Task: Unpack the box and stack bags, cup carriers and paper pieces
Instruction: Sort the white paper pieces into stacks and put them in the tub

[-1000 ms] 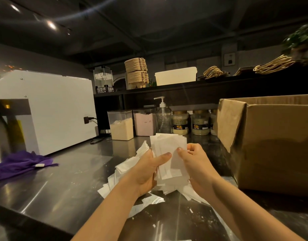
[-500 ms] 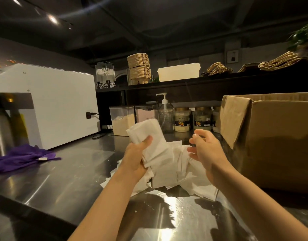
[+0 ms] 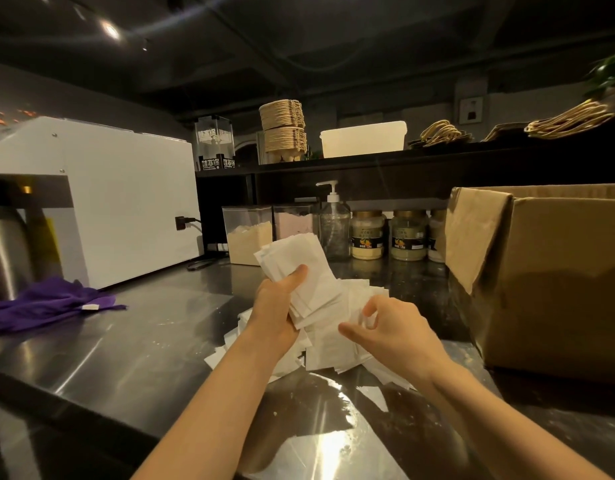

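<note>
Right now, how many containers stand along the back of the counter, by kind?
Powder bins: 2
Pump bottle: 1
Jars: 3, the last partly hidden by the box
Total: 6

Back-bar clutter on steel surface [image 3: 143, 341] & shelf [image 3: 368, 161], dim room.
L side: white machine [image 3: 126, 202] w/ black plug [image 3: 181, 222] in its side, steel vessel [image 3: 4, 251] at frame edge, purple cloth [image 3: 46, 303] crumpled in front. Along back wall under shelf: clear tub of pale powder [image 3: 246, 239], clear tub of pink powder [image 3: 294, 225], pump bottle [image 3: 334, 230], then gold-lidded jars [image 3: 367, 237] in a row. On shelf: clear acrylic box [image 3: 214, 142] w/ printed characters, white tub [image 3: 363, 139]. Plant [image 3: 611, 74] top R, wall panel [image 3: 471, 110] nearby, ceiling light [image 3: 110, 29] top L.
</note>
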### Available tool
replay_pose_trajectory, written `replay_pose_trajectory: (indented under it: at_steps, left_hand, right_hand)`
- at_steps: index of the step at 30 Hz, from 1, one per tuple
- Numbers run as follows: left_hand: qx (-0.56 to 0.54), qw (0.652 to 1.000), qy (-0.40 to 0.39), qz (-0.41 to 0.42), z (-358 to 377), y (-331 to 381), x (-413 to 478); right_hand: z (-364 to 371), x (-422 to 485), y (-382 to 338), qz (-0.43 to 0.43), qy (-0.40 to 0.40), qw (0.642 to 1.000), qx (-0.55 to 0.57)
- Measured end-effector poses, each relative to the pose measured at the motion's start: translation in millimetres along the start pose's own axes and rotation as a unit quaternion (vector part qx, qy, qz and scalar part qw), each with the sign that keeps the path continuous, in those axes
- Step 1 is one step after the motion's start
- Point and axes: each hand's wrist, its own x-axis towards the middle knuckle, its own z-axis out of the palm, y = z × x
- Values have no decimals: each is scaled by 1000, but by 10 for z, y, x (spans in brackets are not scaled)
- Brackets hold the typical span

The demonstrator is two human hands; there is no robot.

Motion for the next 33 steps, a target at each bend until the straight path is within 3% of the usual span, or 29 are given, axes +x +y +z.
replay_pose_trajectory:
  at_steps: [6, 15, 21, 33]
  left_hand:
    - [24, 1000, -6, -3, -2, -15, 7]
    - [28, 999, -14, -11, 1, -24, 16]
    - [47, 998, -26, -13, 1, -38, 18]
    - [62, 997, -42, 5, 37, -38, -28]
  right_hand:
    - [5, -28, -8, 25, 15, 998, -62]
    - [80, 19, 8, -3, 12, 999, 47]
    - [158, 15, -6, -13, -28, 999, 42]
    - [93, 53, 24, 0, -2, 994, 111]
